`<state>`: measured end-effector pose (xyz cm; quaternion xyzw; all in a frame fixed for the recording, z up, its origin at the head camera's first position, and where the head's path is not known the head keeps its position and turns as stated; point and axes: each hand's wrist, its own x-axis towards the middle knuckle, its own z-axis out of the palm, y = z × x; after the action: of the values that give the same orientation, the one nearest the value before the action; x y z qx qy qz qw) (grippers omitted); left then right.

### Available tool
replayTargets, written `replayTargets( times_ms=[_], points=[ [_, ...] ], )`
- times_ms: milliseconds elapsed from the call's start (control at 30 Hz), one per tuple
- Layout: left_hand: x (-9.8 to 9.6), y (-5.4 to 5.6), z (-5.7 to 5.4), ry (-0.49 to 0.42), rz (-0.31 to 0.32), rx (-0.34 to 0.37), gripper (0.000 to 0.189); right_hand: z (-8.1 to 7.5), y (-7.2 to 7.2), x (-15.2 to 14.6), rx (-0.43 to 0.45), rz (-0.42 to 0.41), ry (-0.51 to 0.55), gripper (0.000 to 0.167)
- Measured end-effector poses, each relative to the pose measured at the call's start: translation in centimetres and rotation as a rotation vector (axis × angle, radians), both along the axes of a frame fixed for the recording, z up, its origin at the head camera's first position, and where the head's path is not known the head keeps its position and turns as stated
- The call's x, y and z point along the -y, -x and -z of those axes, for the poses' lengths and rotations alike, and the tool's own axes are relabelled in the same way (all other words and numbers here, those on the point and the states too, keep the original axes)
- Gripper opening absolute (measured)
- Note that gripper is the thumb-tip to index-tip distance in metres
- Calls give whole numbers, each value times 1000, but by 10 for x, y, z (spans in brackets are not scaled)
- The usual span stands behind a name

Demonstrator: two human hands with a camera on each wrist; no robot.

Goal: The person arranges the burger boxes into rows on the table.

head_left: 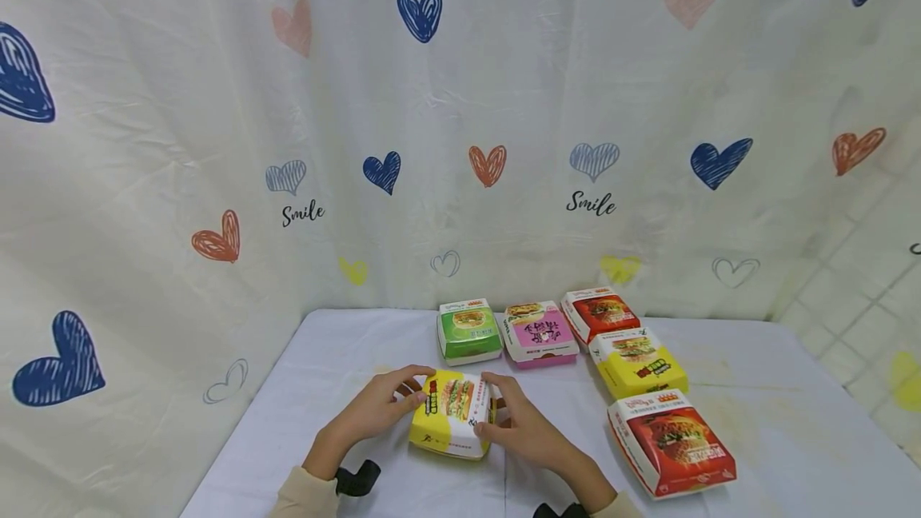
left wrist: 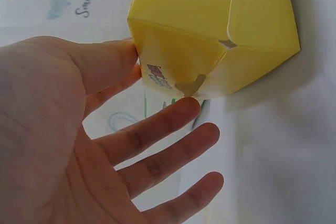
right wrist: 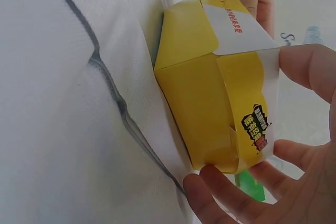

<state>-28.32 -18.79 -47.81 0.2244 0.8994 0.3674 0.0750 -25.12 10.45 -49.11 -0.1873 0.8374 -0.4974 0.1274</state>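
A yellow-and-white cardboard burger box (head_left: 455,416) sits at the near middle of the table, between the two hands. My left hand (head_left: 377,406) holds its left edge with thumb and index finger; in the left wrist view the other fingers (left wrist: 168,153) are spread beside the yellow side. From the right, my right hand (head_left: 528,432) grips the box, thumb on the top edge and fingers along the side. The right wrist view shows the box's closed side flap (right wrist: 197,111), with fingertips at its lower corner. The box's underside is hidden.
Behind it stand a green burger box (head_left: 469,332) and a pink one (head_left: 540,332). To the right, a red box (head_left: 600,312), a yellow box (head_left: 639,362) and a larger-looking red box (head_left: 672,442) form a slanting row. A heart-printed curtain (head_left: 446,102) hangs behind the white-covered table (head_left: 331,350).
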Motion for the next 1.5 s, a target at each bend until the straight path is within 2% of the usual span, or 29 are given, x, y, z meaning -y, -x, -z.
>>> replayTargets(
  times_ms=[133, 300, 400, 533, 767, 1100, 1333, 1500],
  points=[
    [-1, 0, -1, 9, -13, 43, 45, 0, 1, -1, -14, 1, -3, 84],
    [-4, -1, -1, 37, -19, 119, 65, 1, 1, -2, -33, 5, -2, 82],
    [-5, -2, -2, 49, -7, 124, 74, 2, 2, -1, -40, 10, 2, 78],
    [-5, -2, -3, 55, 4, 118, 77, 1, 2, -1, -51, 20, 3, 69],
    [-3, -3, -4, 29, 12, 116, 74, -3, 2, 1, -71, 56, 9, 54],
    [4, 1, -1, 0, 25, 88, 58, -5, 3, 1, -96, 66, 42, 32],
    [4, -1, -5, -3, -4, 76, 51, -3, 3, 0, -96, 53, 33, 24],
    [3, -4, -10, -26, -2, 62, 47, -2, 1, 0, -111, 46, 43, 20]
  ],
)
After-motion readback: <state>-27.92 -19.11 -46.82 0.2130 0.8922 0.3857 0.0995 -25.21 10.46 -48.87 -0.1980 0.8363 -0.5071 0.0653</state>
